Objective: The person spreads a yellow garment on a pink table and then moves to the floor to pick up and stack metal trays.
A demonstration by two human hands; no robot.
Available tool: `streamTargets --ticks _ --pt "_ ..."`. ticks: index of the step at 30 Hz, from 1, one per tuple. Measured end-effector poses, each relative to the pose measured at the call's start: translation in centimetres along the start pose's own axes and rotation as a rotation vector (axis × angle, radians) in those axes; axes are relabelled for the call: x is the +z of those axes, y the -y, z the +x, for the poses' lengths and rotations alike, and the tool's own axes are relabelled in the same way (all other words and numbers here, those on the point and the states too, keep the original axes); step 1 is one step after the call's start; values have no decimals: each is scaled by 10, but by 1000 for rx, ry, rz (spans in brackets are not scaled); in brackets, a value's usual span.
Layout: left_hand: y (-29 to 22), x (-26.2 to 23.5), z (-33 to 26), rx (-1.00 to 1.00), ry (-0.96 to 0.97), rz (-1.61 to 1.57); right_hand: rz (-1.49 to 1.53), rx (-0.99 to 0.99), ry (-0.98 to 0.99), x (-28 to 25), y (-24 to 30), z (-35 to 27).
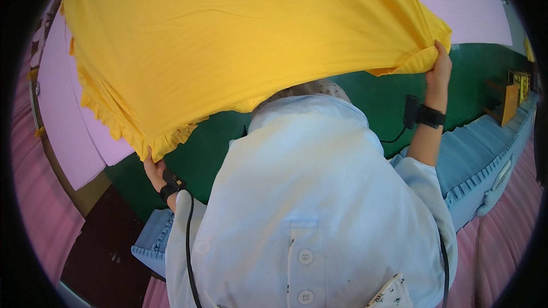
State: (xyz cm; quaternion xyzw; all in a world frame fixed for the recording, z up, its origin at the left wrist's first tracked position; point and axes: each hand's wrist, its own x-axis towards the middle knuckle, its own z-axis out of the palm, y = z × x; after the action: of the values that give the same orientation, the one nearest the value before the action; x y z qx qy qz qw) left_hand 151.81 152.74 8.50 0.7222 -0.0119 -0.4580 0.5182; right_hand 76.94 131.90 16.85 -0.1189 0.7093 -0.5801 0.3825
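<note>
Two hands held a yellow cloth (240,40) spread overhead, its long axis running side to side above a green surface (479,74). Left hand (153,170) pinched the lower ruffled corner in a closed grip; right hand (439,68) clenched the higher corner.

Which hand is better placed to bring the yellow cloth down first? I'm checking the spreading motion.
Probably the left hand: it grips the yellow cloth's ruffled edge low, near the green surface, while the right hand holds its corner raised higher.
</note>
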Motion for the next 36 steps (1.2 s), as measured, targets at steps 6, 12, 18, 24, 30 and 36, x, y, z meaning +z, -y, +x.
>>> streamTargets --ticks 6,12,18,24,30,36 --pt "12 -12 -4 -9 -115 -49 150 146 93 3 -26 47" --pt "30 -1 -2 56 -184 -368 186 325 198 6 -78 45" --pt "8 85 -55 -38 -45 -757 306 465 459 0 -77 10" --pt "34 41 -32 -26 -292 -548 159 404 466 44 -74 -10" --pt "53 11 -35 45 -401 -367 -278 117 466 52 -98 -1" --pt "98 -27 -47 -176 -434 -388 -975 -744 376 102 -88 -56"
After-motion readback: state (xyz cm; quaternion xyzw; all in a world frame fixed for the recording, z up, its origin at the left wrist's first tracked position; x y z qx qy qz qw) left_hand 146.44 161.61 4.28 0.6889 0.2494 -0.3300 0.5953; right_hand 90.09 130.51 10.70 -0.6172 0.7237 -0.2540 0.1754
